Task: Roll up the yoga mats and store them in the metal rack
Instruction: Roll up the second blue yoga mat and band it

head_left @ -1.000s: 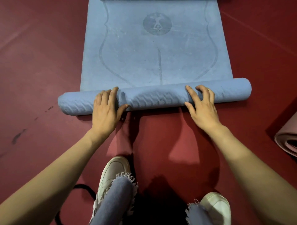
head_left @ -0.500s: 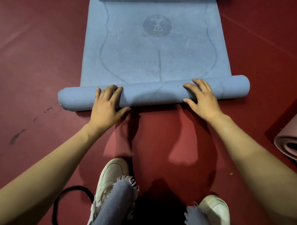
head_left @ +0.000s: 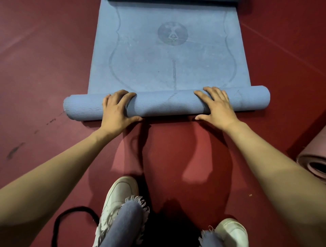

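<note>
While bent low over the red floor (head_left: 176, 158), planted on two white sneakers well to the near side of the roll (head_left: 167, 104) of the blue yoga mat (head_left: 150, 70): L sneaker (head_left: 120, 192) closer to the roll, R sneaker (head_left: 232, 231) further back. Frayed jeans hems (head_left: 123, 220) over both. Black cord loop (head_left: 74, 209) on the floor just L of the L sneaker, well short of the roll. Pink rolled mat (head_left: 314, 158) near-R of the roll, apart from it, open end toward cam, partly cut by the frame edge. Dark scuffs (head_left: 15, 149) near-L of the roll.

Bare forearms reaching fwd to the roll. L hand (head_left: 116, 111) on its L third, R hand (head_left: 218, 107) on its R third, well apart, approx. symmetric. Each clamped on the roll: fingers curled over its top, thumb stretched along its near lower edge at floor level. Roll lying crosswise on the floor, wavy-ribbed side outward, both ends sticking out past the flat part.

Beyond the roll: rest of the same mat flat on the floor, running away from cam, joined to the roll's far side. Thin centre line (head_left: 174, 74) just past the roll's middle, round emblem (head_left: 172, 33) further on, curved outlines either side. Furthest from the roll, at frame top, dark strip (head_left: 172, 0) across the mat's far end; can't tell what.
</note>
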Demonstrator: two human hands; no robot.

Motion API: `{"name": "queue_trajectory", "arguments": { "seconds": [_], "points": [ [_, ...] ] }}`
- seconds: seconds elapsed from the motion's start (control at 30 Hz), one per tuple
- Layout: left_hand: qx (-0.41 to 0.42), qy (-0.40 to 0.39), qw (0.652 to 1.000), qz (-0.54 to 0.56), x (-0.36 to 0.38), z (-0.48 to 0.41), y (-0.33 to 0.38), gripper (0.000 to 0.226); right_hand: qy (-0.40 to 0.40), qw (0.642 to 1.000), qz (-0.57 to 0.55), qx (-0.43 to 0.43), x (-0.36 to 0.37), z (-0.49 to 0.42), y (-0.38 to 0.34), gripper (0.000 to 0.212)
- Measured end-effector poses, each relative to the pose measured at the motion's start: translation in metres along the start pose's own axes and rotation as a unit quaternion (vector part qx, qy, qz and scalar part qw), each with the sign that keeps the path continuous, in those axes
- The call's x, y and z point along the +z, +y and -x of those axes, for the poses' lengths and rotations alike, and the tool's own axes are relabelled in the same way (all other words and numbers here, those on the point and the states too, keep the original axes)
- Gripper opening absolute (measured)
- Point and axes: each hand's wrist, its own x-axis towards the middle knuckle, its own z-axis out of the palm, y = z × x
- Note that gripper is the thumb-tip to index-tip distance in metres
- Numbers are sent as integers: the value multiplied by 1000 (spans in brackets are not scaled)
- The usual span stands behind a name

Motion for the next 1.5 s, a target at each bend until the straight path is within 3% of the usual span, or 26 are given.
{"name": "queue_trajectory", "arguments": {
  "seconds": [0.2,0.4,0.67,1.07,1.23,1.37,1.5],
  "points": [
    [18,-35,998,-57,-3,-10,1,76,15,999,42,25,0,-16,-8,80],
    [26,-22,998,-55,-6,-9,1,70,10,997,70,16,-7,-13,-14,68],
    [15,-9,1000,-26,-20,50,7,69,32,998,49,-5,-1,42,-38,65],
    [2,-74,997,8,-43,100,7,69,74,997,-32,-12,33,106,-54,65],
    [35,-51,998,-20,-40,101,3,64,106,993,-51,-21,41,107,-52,53],
    [-14,4,995,-98,-35,111,11,63,148,988,-54,-2,47,108,-55,49],
    [-13,-4,992,-122,-34,106,17,66,166,986,-14,23,55,107,-64,52]
  ]
}}
